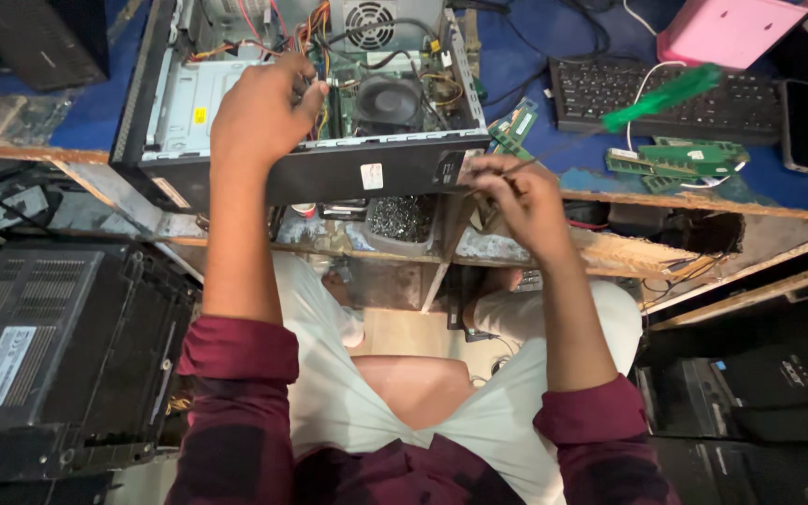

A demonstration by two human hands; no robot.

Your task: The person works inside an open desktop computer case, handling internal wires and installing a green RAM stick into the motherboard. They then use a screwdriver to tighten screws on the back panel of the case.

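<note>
Cables hide left hand (259, 112) fingertips inside computer case (310, 173); screwdriver (610, 117) blurred.

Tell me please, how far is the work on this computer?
Done: the computer case lies open on the blue table, side cover off, and several memory sticks lie beside the keyboard. In hand: the left hand reaches in among the wires; the right hand holds a green-handled screwdriver. Left: fan and board remain inside; the case is not closed.
</note>
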